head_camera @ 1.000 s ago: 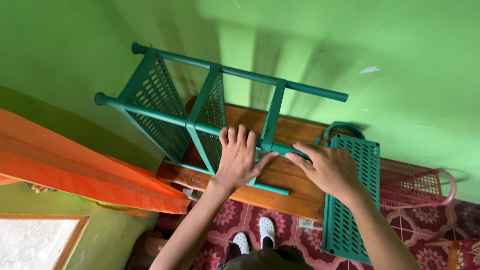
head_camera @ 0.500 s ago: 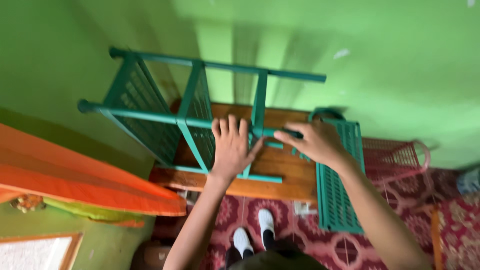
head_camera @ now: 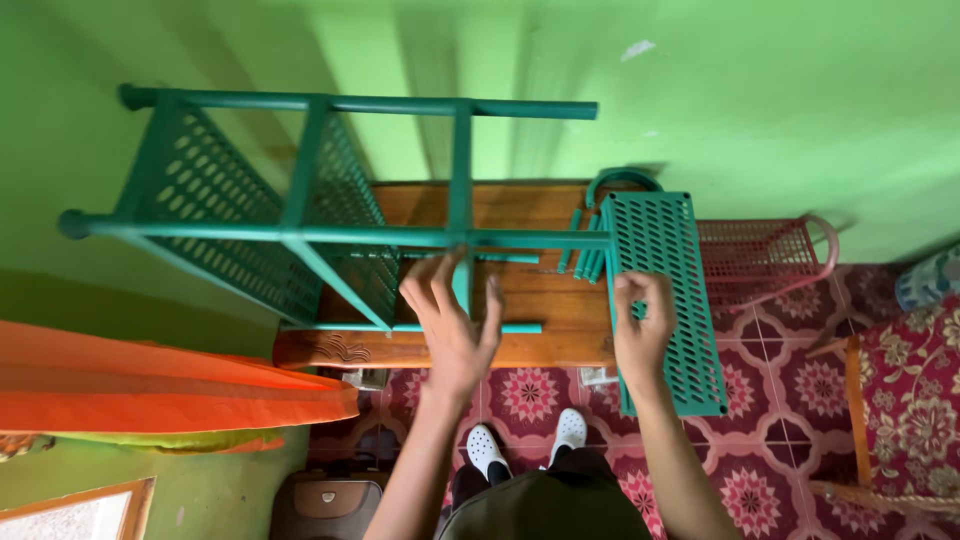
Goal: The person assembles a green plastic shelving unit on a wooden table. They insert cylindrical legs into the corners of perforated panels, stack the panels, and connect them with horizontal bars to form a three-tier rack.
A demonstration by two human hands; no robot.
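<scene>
Atop wooden bench, centre: green rack frame, left hand open-fingered against its post; at 3 o'clock, perforated green shelf panel, right hand gripping its edge.

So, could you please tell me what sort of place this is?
Probably a room in a home: green painted wall, patterned red floor tiles, a low wooden table and a green plastic rack by the hands.

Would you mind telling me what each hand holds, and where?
Right hand grips the loose green perforated shelf panel by its left edge. Left hand rests on the rack's upright, holding nothing.
</scene>
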